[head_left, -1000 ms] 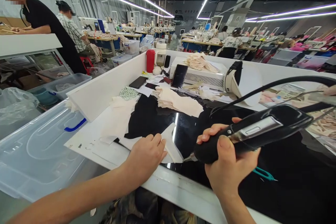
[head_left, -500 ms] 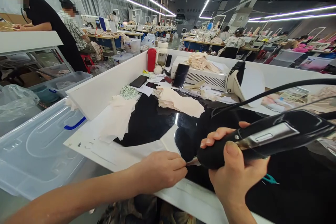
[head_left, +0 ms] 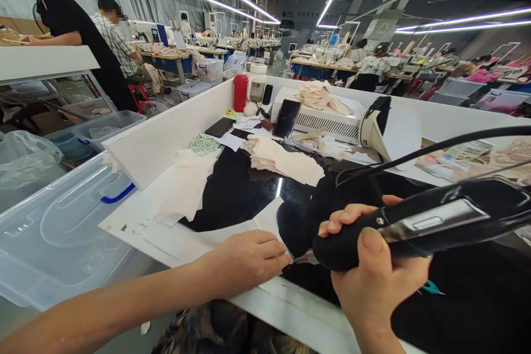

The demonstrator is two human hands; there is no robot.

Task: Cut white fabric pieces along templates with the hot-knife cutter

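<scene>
My right hand [head_left: 377,265] is wrapped round a black handheld tool [head_left: 440,224] with a silver panel and a cable. The tool's narrow metal tip [head_left: 306,258] points left, close to the edge of a white fabric piece [head_left: 269,218]. My left hand [head_left: 253,263] lies on that fabric, fingers pressed together at its lower edge beside the tip. Beneath is a glossy black surface [head_left: 232,185]. A stack of cream fabric pieces [head_left: 284,160] lies farther back, and more cream fabric [head_left: 188,182] lies to the left.
Behind the fabric are two phones [head_left: 287,118] [head_left: 220,127], a red bottle [head_left: 240,93], a white vented box [head_left: 327,121] and green cord [head_left: 204,144]. A teal tool [head_left: 432,287] lies right of my right hand. Clear bins [head_left: 70,221] stand left; people work beyond.
My left hand has shifted slightly left and its fingers lie flatter on the fabric. My right hand and the black tool have moved slightly right.
</scene>
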